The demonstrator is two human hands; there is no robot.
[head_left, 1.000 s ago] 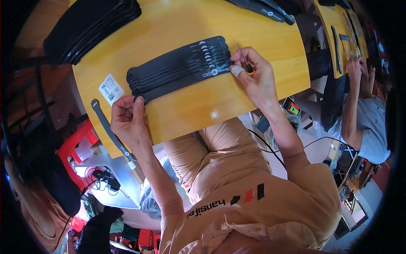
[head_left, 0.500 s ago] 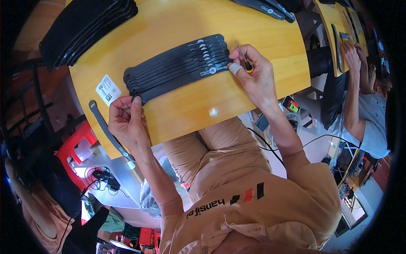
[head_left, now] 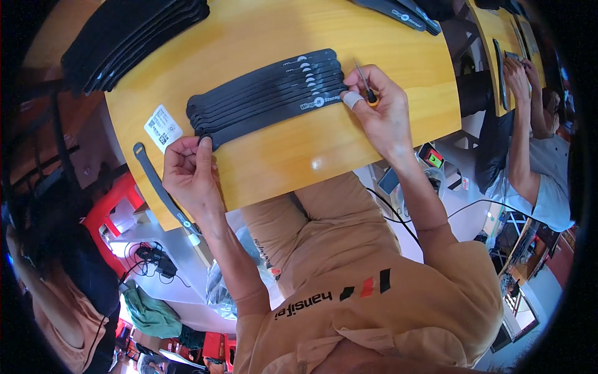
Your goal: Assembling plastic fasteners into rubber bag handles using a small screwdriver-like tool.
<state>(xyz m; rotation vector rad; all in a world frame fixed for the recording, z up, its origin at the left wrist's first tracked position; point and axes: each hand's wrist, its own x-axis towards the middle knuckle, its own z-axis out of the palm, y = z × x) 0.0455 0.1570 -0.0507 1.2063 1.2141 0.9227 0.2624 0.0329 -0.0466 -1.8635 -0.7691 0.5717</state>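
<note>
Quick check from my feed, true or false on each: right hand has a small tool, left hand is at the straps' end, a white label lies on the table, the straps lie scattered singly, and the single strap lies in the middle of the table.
1. The right hand holds a small screwdriver. True.
2. The left hand touches the near end of the black straps. True.
3. A white label lies on the yellow table. True.
4. The straps lie scattered singly. False: they overlap in one fanned row.
5. The single strap lies mid-table. False: it is at the table's edge.
</note>
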